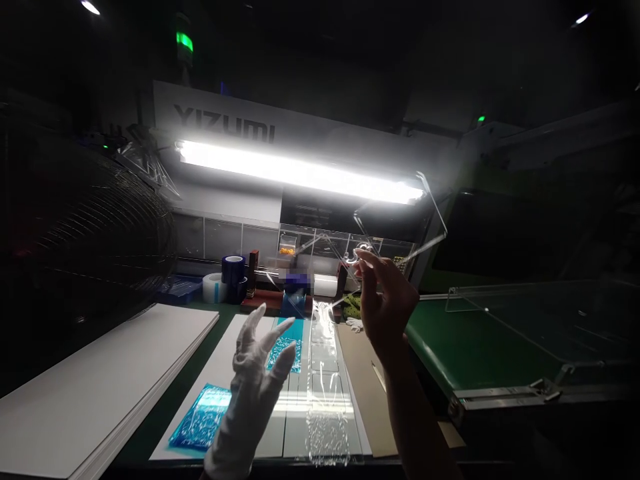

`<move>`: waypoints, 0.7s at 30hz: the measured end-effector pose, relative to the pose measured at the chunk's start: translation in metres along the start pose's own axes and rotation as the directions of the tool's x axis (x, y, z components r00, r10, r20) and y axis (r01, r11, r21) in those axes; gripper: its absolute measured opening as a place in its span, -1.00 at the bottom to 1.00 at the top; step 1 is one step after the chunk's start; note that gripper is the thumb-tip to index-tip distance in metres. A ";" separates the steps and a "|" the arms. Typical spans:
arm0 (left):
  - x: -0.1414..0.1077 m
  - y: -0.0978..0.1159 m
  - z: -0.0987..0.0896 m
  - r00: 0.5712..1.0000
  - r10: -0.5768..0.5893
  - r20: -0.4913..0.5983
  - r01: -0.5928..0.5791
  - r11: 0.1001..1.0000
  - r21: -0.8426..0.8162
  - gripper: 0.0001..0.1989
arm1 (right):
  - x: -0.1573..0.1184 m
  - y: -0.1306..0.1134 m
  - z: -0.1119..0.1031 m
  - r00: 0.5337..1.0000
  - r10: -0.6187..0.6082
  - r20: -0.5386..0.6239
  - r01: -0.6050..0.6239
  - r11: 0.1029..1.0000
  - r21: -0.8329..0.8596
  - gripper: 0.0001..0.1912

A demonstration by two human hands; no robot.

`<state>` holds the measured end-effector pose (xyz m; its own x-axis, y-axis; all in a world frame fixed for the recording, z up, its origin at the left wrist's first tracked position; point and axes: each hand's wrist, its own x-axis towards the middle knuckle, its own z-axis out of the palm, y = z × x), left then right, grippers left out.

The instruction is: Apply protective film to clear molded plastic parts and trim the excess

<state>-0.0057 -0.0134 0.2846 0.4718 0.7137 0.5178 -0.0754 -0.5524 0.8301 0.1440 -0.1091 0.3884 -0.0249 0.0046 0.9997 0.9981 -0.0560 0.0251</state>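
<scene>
Where white-gloved, left hand (257,363) wide; where bare, right hand (386,297) tight on a clear, angular piece (425,247) (plastic, perhaps).

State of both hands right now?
Left hand: open, holding nothing visible.
Right hand: closed in a pinch, holding a clear plastic piece.

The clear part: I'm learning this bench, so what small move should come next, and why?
Probably raise the gloved left hand to steady the clear part: the bare right hand pinches it alone, while the left is spread open and seems to hold nothing.
</scene>
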 end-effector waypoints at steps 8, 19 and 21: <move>0.011 0.023 -0.034 0.984 0.040 -0.175 -0.050 0.997 -0.051 -0.52 | -0.001 0.003 -0.009 0.982 -0.124 0.144 0.119 0.992 0.044 -0.82; 0.040 0.067 -0.046 0.944 0.230 -0.237 -0.253 0.965 -0.074 -0.56 | -0.006 0.000 -0.013 0.939 -0.260 0.225 0.249 0.965 0.077 -0.79; 0.041 0.066 -0.045 0.948 0.222 -0.226 -0.245 0.966 -0.078 -0.57 | -0.006 0.000 -0.017 0.937 -0.266 0.225 0.257 0.964 0.067 -0.78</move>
<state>-0.0303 -0.0014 0.3704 0.2317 0.6517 0.7222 -0.2569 -0.6751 0.6916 0.1437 -0.1256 0.3828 -0.2761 0.2438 0.9297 0.9595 0.0138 0.2813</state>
